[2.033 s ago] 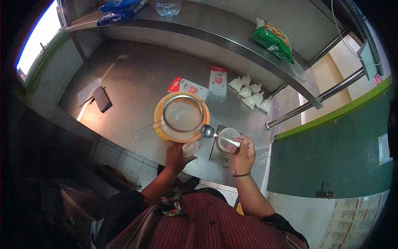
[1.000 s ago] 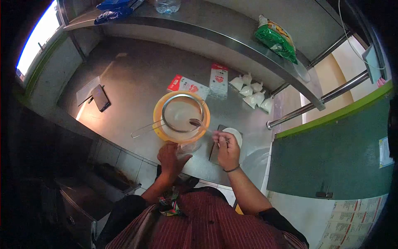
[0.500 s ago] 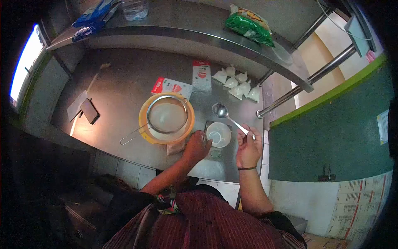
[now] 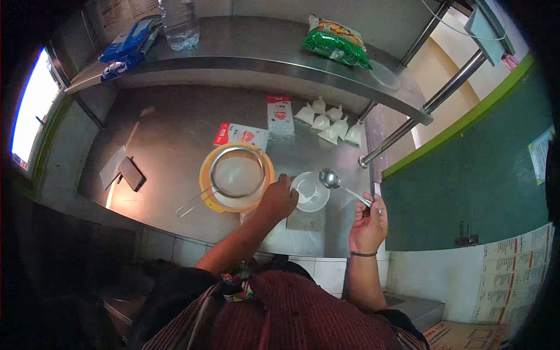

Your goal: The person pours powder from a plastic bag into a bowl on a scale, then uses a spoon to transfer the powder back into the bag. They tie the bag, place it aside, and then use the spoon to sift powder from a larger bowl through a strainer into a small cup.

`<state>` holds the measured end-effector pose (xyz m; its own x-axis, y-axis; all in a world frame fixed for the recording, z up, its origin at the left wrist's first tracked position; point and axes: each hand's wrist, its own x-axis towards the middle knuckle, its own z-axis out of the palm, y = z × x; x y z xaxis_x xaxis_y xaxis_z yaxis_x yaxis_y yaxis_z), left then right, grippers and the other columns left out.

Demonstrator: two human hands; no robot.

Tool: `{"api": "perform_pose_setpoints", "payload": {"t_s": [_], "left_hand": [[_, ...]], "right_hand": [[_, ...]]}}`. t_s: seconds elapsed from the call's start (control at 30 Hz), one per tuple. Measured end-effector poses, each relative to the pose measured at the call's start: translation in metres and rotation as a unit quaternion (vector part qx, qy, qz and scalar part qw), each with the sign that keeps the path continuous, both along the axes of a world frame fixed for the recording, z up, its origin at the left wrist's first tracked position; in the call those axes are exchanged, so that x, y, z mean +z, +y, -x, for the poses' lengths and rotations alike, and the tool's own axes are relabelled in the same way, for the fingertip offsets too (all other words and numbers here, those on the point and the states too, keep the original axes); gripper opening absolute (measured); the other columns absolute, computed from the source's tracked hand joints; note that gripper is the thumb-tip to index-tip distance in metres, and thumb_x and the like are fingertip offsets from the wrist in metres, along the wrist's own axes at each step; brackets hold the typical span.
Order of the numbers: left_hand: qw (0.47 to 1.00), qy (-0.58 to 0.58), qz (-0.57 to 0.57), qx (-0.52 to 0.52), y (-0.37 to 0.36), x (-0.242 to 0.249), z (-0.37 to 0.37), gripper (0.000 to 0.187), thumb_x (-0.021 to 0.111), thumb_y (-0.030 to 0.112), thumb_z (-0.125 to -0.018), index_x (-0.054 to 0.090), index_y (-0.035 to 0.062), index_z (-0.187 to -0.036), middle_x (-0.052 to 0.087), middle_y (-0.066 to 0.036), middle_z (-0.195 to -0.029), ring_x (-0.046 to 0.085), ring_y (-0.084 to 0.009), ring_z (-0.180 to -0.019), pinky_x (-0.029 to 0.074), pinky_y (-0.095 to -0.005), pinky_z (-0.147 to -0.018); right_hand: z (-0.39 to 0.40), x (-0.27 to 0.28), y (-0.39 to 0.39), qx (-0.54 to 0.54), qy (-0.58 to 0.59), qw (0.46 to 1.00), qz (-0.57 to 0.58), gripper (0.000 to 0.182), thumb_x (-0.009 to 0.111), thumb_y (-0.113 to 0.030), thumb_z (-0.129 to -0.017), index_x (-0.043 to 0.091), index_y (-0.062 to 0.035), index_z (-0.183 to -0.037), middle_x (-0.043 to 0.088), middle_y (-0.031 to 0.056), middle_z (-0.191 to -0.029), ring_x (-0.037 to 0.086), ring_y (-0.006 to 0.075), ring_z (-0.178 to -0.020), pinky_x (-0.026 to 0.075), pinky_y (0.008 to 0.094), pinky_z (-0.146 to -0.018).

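My right hand (image 4: 369, 224) grips the handle of a metal ladle (image 4: 329, 178), its bowl just right of a white plastic bowl (image 4: 311, 193). At the left rim of that bowl is my left hand (image 4: 279, 201), its fingers bent together against the rim. Left of it, a wire sieve (image 4: 238, 172) with pale powder inside rests over a yellow-orange basin (image 4: 206, 169). The white bowl stands over a flat grey plate-like thing (image 4: 304, 221). What lies beneath my left wrist is mostly hidden.
Behind the basin are two red and white boxes (image 4: 242, 135) (image 4: 280, 116). Several small bags of white powder (image 4: 329, 123) lie to their right. A phone (image 4: 132, 174) leans at the left. The overhead shelf (image 4: 245, 61) holds a bottle (image 4: 178, 26) and packets (image 4: 335, 44).
The ladle and my right hand have moved right, away from above the white bowl's left side. My left hand is at the bowl's rim, more closed. The camera view has tilted and shifted.
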<state>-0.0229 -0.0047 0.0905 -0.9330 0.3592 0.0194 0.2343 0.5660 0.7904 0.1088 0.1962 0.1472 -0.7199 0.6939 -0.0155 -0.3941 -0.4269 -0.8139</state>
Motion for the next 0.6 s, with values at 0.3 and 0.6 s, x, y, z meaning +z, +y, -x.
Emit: {"api": "perform_pose_setpoints", "payload": {"t_s": [0.3,0.6], "left_hand": [[0.993,0.020,0.003,0.117,-0.097,0.042,0.070,0.025,0.068,0.023,-0.087,0.058,0.0008,-0.088,0.066,-0.024,-0.084,0.067,-0.0409,-0.081,0.051,-0.0459,-0.070],[0.977,0.113,-0.054,0.171,-0.155,0.027,0.085,0.026,0.072,0.023,-0.088,0.056,0.0028,-0.083,0.065,-0.021,-0.079,0.065,-0.0361,-0.069,0.050,-0.0432,-0.061]], "right_hand": [[0.026,-0.004,-0.076,0.136,-0.033,0.990,0.007,0.024,0.052,-0.021,-0.104,0.053,-0.0041,-0.121,0.065,0.0115,-0.102,0.065,0.0155,-0.074,0.054,0.0262,-0.066],[0.127,-0.069,-0.159,0.136,-0.073,0.984,0.083,0.024,0.049,-0.017,-0.104,0.053,-0.0015,-0.122,0.066,0.0115,-0.101,0.064,0.0162,-0.072,0.055,0.0271,-0.068]]}}
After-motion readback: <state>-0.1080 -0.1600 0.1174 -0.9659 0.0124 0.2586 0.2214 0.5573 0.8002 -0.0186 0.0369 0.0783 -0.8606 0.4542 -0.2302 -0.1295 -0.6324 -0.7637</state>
